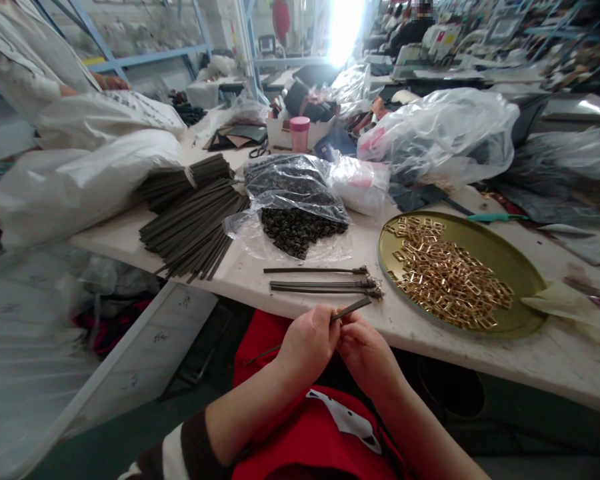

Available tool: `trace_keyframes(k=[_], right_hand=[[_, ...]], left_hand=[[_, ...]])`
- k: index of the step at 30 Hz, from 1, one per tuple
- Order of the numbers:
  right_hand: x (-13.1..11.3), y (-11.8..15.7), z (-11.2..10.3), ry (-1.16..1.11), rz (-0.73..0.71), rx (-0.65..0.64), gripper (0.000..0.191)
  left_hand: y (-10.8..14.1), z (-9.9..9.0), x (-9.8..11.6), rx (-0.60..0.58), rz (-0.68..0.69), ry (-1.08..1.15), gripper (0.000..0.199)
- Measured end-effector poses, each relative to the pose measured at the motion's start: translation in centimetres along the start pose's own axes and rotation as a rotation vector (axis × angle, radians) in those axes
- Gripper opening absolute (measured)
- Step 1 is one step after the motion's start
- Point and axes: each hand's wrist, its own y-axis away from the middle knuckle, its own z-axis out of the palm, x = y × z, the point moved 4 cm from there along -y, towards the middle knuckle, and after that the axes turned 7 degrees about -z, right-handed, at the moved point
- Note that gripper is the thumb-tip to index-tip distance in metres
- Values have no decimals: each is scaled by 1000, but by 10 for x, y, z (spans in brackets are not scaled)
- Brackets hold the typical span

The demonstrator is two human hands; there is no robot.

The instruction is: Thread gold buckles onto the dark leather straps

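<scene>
My left hand (311, 339) is closed around a thin dark strap (351, 309), its short end jutting up to the right. The strap's other end trails out below my left wrist, over the red apron. Fingertips meeting at the strap, my right hand (369, 352) is pinched closed; what lies between its fingers is hidden. Just beyond my hands, several finished-looking straps (320, 285) lie side by side on the table, with small gold and dark fittings at their right ends. A round gold tray (523, 293) to the right holds a heap of gold rectangular buckles (447, 277).
Loose dark strips (193, 223) are piled at left. Behind my hands, a clear bag (295, 183) spills small black pieces (300, 230). Further back stand a pink-lidded jar (300, 135) and plastic bags (445, 137). White sacks (90, 173) lie left, beside another person's sleeve (17, 60).
</scene>
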Motion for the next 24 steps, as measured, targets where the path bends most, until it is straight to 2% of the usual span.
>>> trace_keyframes(k=[4, 10, 13, 16, 19, 22, 24], right_hand=[[4, -1, 0, -159, 24, 119, 15], [10, -4, 1, -175, -4, 124, 16], [9, -5, -2, -176, -20, 143, 19], [-1, -3, -7, -116, -97, 149, 19], [-14, 1, -11, 50, -170, 131, 20], [-21, 5, -8, 167, -204, 88, 21], [-22, 8, -4, 150, -200, 60, 20]], left_hand=[[-4, -6, -5, 2, -87, 223, 16], [-4, -13, -2, 22, -92, 504, 19], [-4, -13, -1, 4, -76, 540, 18], [-3, -15, 2, -112, -33, 542, 20], [-3, -22, 6, -207, 10, 558, 23], [-3, -28, 9, -223, 42, 531, 22], [-2, -27, 9, -208, 31, 492, 19]])
